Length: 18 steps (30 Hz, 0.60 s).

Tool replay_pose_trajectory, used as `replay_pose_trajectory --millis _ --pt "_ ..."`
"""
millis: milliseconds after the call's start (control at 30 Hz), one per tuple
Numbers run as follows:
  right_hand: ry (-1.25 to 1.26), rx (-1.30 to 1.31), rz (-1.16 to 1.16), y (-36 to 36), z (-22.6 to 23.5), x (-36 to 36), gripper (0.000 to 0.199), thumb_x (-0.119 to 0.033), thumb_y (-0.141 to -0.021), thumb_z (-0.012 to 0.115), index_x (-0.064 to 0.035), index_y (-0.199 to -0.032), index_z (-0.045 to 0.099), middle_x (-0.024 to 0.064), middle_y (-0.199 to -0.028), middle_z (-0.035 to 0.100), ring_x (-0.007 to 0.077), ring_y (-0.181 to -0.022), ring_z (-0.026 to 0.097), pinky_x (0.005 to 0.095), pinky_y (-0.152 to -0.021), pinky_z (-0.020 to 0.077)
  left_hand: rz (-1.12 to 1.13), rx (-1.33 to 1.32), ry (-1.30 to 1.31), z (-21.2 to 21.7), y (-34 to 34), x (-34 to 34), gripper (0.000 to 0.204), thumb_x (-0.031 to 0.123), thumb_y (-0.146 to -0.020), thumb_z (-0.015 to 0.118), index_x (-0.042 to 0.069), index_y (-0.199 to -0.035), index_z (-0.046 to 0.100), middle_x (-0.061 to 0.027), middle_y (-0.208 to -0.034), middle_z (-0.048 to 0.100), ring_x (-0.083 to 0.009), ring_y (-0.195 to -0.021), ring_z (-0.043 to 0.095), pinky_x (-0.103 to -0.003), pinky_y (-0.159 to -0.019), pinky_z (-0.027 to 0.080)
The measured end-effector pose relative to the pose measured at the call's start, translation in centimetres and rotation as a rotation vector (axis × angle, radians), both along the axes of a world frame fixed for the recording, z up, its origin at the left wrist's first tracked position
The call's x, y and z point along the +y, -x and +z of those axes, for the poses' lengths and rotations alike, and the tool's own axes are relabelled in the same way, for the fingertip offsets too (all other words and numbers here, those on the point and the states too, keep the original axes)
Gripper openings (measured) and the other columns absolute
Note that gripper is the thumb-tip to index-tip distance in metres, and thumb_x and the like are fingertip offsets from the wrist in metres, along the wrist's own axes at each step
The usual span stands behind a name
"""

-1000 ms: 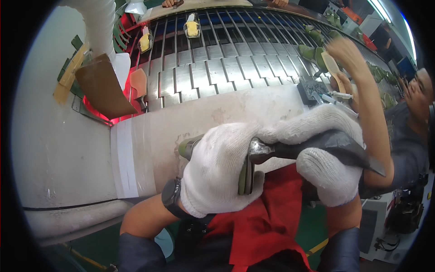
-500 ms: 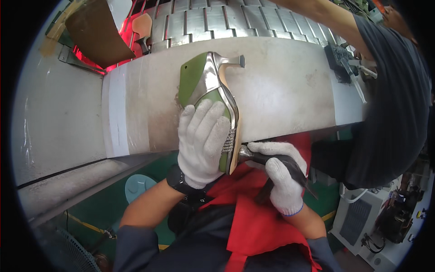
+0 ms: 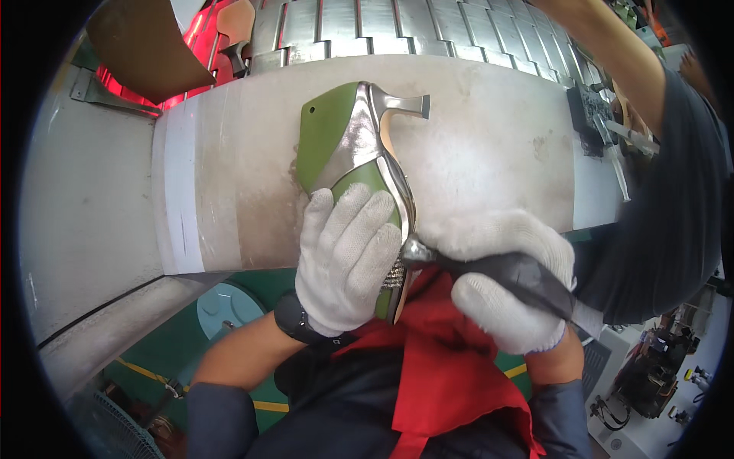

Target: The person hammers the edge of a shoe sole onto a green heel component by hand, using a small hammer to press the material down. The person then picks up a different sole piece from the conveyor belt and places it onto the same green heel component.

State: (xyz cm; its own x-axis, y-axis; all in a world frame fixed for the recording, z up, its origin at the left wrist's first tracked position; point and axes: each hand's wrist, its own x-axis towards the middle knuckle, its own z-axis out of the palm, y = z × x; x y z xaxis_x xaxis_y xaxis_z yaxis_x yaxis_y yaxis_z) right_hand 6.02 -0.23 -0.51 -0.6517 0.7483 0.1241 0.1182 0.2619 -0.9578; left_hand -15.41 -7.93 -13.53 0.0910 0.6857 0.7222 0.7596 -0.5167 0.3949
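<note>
A high-heeled shoe [image 3: 359, 138] lies on its side on the pale worktop, its heel to the right. Silver straps, a green upper and a beaded band toward the toe show. My left hand [image 3: 344, 260], in a white knitted glove, is closed over the front part and presses it down. My right hand [image 3: 512, 233], gloved too, grips the dark handle of a hammer [image 3: 489, 268]. The hammer's rounded shiny metal head touches the shoe's sole edge beside the beaded band. My left fingers hide much of the shoe's middle.
A slatted metal conveyor [image 3: 352, 30] runs behind the worktop [image 3: 489, 130]. Another person's arm [image 3: 612, 53] reaches in at the far right, near a dark block with tools [image 3: 592, 122]. A brown sheet [image 3: 145, 46] stands at the back left. A light-blue round stool [image 3: 229, 310] is below.
My right hand has brought the hammer head up along the sole edge from near the toe to the beaded band. The left hand still holds the shoe. The other person's arm has shifted right.
</note>
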Motion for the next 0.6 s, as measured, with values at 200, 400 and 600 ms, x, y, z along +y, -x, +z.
replay_pose_trajectory --millis 200,400,600 --pt "-0.134 -0.003 0.031 0.3 -0.5 -2.4 0.038 -0.005 -0.079 0.092 -0.0013 -0.113 0.076 0.0202 -0.112 0.080 0.0379 -0.099 0.082 0.0414 -0.085 0.0670 -0.024 0.013 0.046 0.5 0.1 0.0 0.052 0.013 -0.096 0.075 0.004 -0.143 0.055 -0.0227 -0.147 0.064 -0.0445 -0.141 0.060 -0.064 -0.132 0.030" --pt "-0.159 -0.074 0.008 0.8 -1.1 -6.5 0.038 -0.010 -0.079 0.092 -0.0044 -0.114 0.077 0.0190 -0.115 0.081 0.0380 -0.102 0.081 0.0421 -0.087 0.0680 0.022 0.051 -0.015 -1.2 0.3 -0.2 0.088 0.043 -0.096 0.086 0.001 -0.159 0.041 -0.0287 -0.157 0.052 -0.0517 -0.149 0.051 -0.070 -0.130 0.029" --pt "0.084 0.102 -0.153 0.0 -0.9 -4.5 0.036 0.011 -0.097 0.072 0.0021 -0.131 0.072 0.0188 -0.114 0.081 0.0243 -0.108 0.081 0.0406 -0.094 0.0643 -0.010 0.009 -0.052 0.0 0.0 0.1 0.066 0.034 -0.101 0.079 0.003 -0.150 0.048 -0.0257 -0.149 0.060 -0.0485 -0.141 0.058 -0.067 -0.128 0.032"
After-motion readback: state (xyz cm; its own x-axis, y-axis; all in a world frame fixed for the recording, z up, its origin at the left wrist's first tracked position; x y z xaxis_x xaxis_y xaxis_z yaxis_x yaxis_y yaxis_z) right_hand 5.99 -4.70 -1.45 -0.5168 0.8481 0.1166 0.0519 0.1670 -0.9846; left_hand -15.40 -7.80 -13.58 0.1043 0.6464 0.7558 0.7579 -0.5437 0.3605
